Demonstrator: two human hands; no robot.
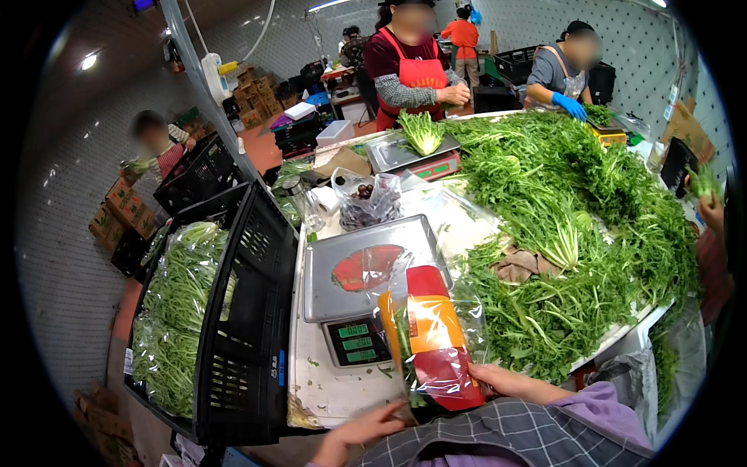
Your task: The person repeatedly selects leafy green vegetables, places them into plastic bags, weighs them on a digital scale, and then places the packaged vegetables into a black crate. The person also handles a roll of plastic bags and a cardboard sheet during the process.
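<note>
Low in the view, a clear plastic bag with a red and orange printed sleeve (435,327) lies slanted over the edge of a digital scale (332,286), some green leaves showing inside. My right hand (502,379) grips its lower right side, thumb on the film. My left hand (370,423) is at the bag's lower left corner, fingers extended; whether it pinches the film cannot be told. The scale's metal pan carries a flat red piece under plastic (367,265). To the right spreads a large heap of frilly leafy greens (554,315), with a brown cloth (519,264) in it.
A black plastic crate (245,327) of bagged greens (175,327) stands left. Behind the scale are a bag of dark round fruit (367,201), a glass bottle (297,192) and a second scale (426,166) bearing a leafy head (421,134). Several people stand around the table and beyond.
</note>
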